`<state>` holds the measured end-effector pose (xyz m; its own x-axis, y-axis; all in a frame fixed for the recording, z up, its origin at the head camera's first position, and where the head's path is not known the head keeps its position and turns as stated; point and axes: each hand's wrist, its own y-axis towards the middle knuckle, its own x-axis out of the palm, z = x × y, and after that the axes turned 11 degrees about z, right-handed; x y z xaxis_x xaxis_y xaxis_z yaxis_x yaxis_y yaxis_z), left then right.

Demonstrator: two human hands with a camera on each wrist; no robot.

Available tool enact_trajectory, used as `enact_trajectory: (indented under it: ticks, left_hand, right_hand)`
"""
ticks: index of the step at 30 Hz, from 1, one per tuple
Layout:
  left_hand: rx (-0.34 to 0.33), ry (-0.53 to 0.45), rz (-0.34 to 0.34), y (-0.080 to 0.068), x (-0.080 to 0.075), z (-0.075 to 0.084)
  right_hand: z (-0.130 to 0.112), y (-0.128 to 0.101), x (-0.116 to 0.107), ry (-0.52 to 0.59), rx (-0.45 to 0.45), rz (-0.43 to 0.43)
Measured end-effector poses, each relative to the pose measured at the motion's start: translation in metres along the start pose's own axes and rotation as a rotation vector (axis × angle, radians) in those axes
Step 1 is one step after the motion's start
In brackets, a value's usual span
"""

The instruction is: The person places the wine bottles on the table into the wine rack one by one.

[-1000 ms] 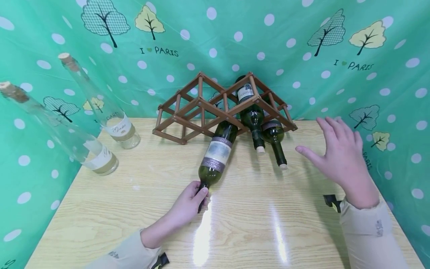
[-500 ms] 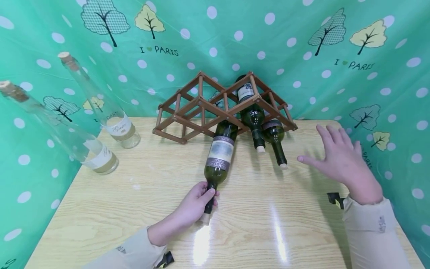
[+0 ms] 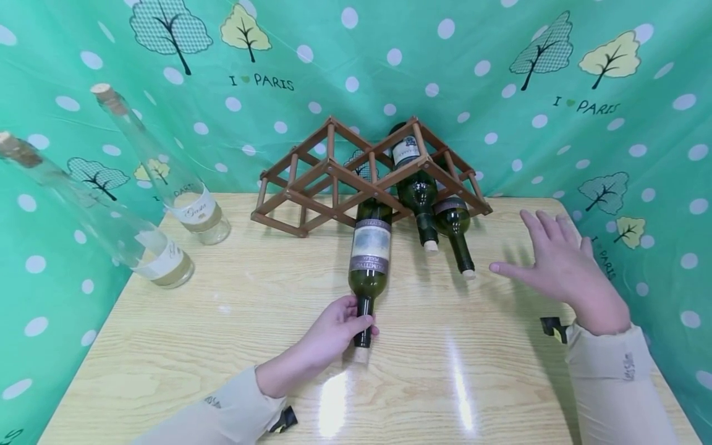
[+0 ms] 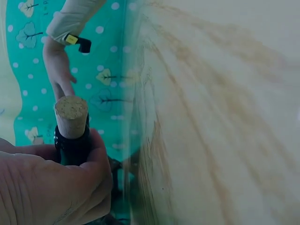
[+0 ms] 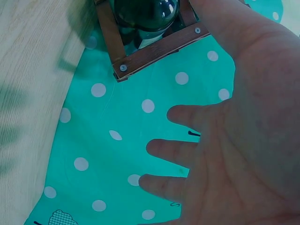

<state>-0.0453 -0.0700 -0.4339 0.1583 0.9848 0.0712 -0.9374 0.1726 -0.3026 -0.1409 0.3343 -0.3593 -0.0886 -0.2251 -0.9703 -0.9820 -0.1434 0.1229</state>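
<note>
My left hand (image 3: 335, 330) grips the neck of a green wine bottle (image 3: 369, 247) with a pale label banded in purple. The bottle's base end sits in a lower middle slot of the wooden wine rack (image 3: 331, 165), and its neck points toward me. In the left wrist view its cork (image 4: 71, 115) sticks up past my thumb and fingers. Two more corked bottles, an upper wine bottle (image 3: 418, 188) and a lower wine bottle (image 3: 457, 232), lie in the rack's right half. My right hand (image 3: 562, 266) hovers right of the rack, fingers spread, holding nothing.
Two tall clear bottles with corks, a nearer clear bottle (image 3: 164, 262) and a farther clear bottle (image 3: 203, 216), stand at the left of the wooden table (image 3: 250, 383). A green dotted cloth (image 3: 445, 74) hangs behind the rack and along both sides.
My left hand has swung the bottle's neck to the right, so the bottle now points nearly straight toward me. My right hand has barely moved.
</note>
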Motion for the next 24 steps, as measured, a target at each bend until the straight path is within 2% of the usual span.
enact_trajectory:
  ticks: [16,24]
  left_hand:
    - [0.017,-0.029,-0.027,0.017,0.007,0.007]
    - [0.021,-0.012,0.001,0.027,0.009,0.009]
  right_hand:
    - [-0.002,-0.001,-0.001,-0.005,-0.005,-0.012]
    - [-0.002,-0.002,-0.002,-0.010,-0.004,-0.021]
